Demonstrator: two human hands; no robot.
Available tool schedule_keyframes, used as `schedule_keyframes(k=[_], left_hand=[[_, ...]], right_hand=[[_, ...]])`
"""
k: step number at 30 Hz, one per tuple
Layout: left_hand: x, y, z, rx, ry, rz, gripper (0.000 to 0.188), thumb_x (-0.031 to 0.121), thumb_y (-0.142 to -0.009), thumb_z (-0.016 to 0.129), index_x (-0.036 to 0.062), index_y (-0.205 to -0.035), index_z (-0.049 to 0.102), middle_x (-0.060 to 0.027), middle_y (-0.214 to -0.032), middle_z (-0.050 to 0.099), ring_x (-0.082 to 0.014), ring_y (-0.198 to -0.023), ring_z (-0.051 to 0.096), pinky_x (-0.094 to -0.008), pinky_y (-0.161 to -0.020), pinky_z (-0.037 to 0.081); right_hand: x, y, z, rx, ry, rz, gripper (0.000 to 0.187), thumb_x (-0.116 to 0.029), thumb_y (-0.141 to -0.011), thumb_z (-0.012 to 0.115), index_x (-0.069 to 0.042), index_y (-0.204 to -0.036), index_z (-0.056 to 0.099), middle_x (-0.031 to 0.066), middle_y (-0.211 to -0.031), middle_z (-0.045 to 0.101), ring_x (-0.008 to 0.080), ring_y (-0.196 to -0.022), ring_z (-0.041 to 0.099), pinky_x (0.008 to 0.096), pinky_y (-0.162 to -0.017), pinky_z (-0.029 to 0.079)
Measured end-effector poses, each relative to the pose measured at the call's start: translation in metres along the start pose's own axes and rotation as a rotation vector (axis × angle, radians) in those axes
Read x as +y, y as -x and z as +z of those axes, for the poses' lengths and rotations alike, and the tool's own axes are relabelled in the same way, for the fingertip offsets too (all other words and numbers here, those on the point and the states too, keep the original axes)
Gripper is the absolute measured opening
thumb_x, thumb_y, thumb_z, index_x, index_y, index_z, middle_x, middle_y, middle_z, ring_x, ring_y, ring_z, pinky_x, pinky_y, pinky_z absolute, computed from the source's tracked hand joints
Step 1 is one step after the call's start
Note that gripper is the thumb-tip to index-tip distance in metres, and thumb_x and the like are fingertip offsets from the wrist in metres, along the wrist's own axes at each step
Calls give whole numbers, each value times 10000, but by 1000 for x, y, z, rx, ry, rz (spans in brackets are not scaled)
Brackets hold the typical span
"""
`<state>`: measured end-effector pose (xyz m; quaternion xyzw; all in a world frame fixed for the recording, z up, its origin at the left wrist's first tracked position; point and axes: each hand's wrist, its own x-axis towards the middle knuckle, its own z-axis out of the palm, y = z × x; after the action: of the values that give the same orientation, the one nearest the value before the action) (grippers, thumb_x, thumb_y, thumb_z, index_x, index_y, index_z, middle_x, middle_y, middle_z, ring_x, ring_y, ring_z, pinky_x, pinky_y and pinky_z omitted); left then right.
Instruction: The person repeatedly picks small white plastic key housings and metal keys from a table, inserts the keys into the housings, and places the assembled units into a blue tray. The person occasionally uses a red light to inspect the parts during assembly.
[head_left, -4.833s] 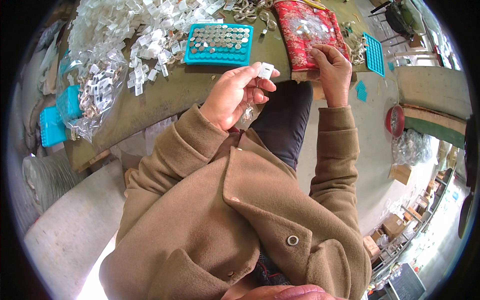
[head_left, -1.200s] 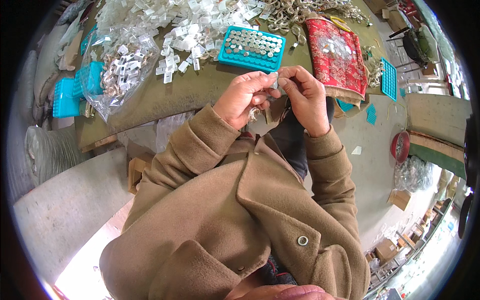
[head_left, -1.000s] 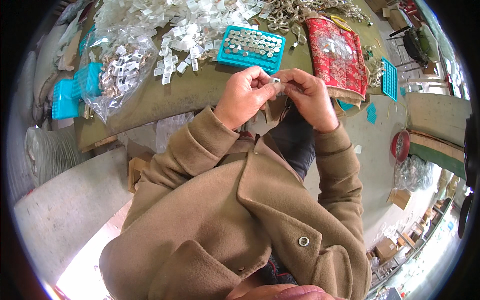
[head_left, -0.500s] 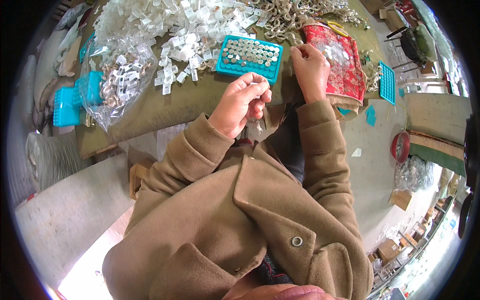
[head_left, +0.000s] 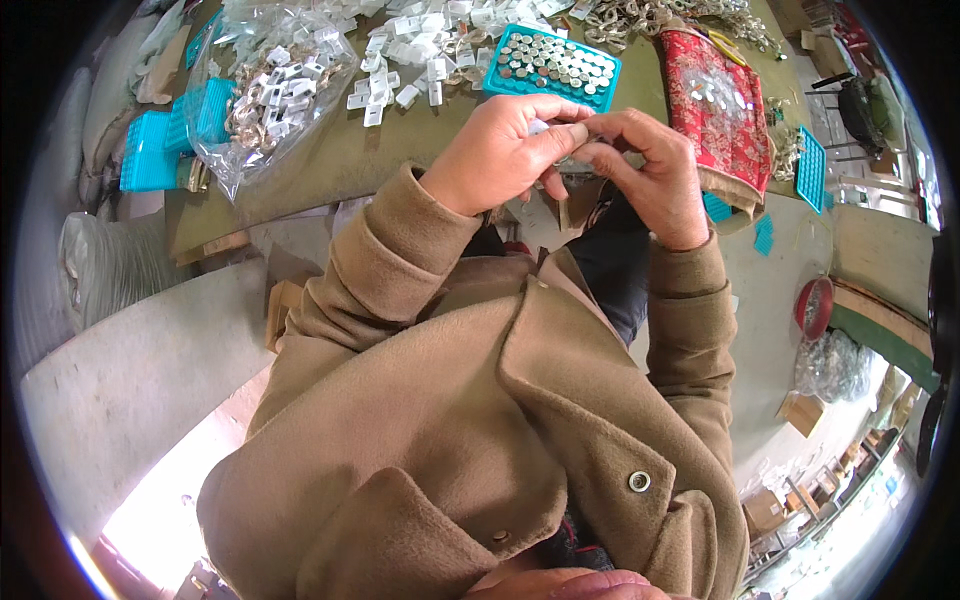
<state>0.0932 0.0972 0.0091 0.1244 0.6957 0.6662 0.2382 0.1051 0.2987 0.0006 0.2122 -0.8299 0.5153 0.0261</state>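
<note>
Fingertips of both hands (head_left: 585,160) pinch a small clear packet (head_left: 572,162).

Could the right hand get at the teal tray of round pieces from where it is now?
Probably yes: the right hand sits just below the teal tray, with nothing between, though its fingertips meet the left hand on a small piece.

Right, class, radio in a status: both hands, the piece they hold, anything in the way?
Left hand and right hand together, pinching a small clear piece. Held above the table edge, near the teal tray. Nothing in the way.
</note>
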Motion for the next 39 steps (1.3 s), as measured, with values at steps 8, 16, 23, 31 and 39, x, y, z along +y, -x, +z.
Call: schedule_keyframes(k=[8, 16, 23, 31, 39], left_hand=[[-13, 4, 1, 88, 189, -18, 133, 174, -939, 645, 46, -967, 669, 44, -720, 581, -3, -574, 462, -153, -510, 360], [-25, 1, 20, 319, -98, 251, 58, 71, -889, 673, 21, -916, 679, 56, -695, 580, 5, -571, 460, -183, -499, 375], [-30, 3, 19, 257, 602, -120, 90, 113, -908, 675, 49, -971, 668, 48, -707, 589, -11, -537, 453, -163, -475, 328], [-39, 7, 13, 276, 380, 72, 110, 101, -879, 698, 27, -960, 702, 17, -808, 654, -10, -655, 525, -170, -571, 413], [-50, 13, -6, 201, 333, 67, 57, 27, -870, 663, 7, -920, 683, -1, -912, 666, -71, -832, 595, -227, -738, 493]], right_hand=[[0, 6, 8, 108, -450, 277, 164, -93, -902, 695, 10, -1029, 714, 14, -872, 677, 59, -743, 591, 208, -676, 495], [1, 6, 30, 312, -435, 353, 247, -122, -921, 691, 28, -1118, 680, 35, -868, 679, 50, -714, 592, 193, -634, 486], [3, 10, 51, 399, -1004, 435, 135, -81, -912, 690, -22, -999, 605, 14, -835, 625, 70, -619, 543, 206, -574, 468], [4, 16, 59, 359, -1166, 510, 63, -4, -924, 633, -48, -963, 611, 10, -822, 612, 87, -658, 536, 223, -602, 444], [0, 14, 68, 229, -1339, 547, 56, -37, -975, 569, -85, -1004, 570, 16, -885, 616, 91, -720, 612, 242, -646, 574]])
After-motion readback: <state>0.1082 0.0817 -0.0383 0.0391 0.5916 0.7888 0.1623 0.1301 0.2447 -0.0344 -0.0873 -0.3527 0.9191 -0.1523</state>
